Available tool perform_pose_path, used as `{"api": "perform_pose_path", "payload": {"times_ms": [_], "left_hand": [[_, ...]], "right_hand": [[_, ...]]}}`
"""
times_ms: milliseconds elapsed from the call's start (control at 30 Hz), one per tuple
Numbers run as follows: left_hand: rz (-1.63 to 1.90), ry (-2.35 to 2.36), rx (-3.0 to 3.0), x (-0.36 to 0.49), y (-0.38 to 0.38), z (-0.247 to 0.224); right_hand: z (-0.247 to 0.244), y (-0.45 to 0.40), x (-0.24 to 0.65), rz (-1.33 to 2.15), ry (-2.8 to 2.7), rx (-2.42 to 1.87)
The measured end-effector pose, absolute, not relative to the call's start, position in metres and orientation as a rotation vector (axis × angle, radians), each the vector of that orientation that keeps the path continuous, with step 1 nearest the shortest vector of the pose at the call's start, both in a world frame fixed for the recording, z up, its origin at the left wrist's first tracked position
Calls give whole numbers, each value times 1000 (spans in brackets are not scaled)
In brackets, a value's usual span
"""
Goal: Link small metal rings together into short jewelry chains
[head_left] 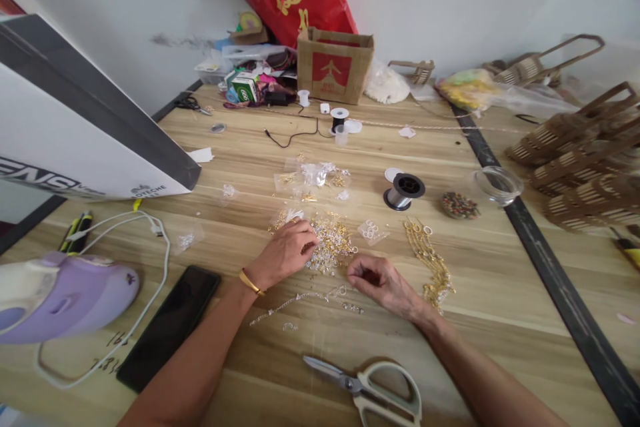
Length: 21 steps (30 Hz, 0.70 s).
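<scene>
Here, a pile of gold and silver jewellery pieces (333, 240) is lying loose on the table (490, 320). On the pile's near side, a silver chain (299, 297) is stretching across, with scissors (351, 383) resting farther out; a black phone (170, 327) is lying to the pile's near left, gold chains (433, 267) to its right. Just beyond the pile, clear bags (317, 175) are holding small pieces; a bag to its right (371, 232) is holding pale rings. Well beyond it, a cardboard box (334, 70) is hiding its contents. The left hand (287, 250) is touching the pile's left side, fingers curled; the right hand (383, 280) is resting beside its right, fingertips together. Whether either is gripping a piece, I cannot tell.
</scene>
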<state>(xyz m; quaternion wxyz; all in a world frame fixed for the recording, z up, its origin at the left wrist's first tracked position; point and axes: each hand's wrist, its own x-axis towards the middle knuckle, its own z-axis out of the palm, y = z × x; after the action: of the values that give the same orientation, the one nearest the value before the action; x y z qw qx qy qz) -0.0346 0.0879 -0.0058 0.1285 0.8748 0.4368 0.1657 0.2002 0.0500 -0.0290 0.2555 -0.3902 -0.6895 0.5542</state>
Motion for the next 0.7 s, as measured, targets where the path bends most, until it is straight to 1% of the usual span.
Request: {"api": "perform_pose_path", "payload": {"times_ms": [533, 700], "left_hand": [[508, 1226, 2492, -24, 83, -12], [575, 1254, 2414, -26, 86, -14]], "right_hand": [[-27, 50, 200, 1505, -1877, -1057], [-30, 50, 200, 1501, -1882, -1066]]}}
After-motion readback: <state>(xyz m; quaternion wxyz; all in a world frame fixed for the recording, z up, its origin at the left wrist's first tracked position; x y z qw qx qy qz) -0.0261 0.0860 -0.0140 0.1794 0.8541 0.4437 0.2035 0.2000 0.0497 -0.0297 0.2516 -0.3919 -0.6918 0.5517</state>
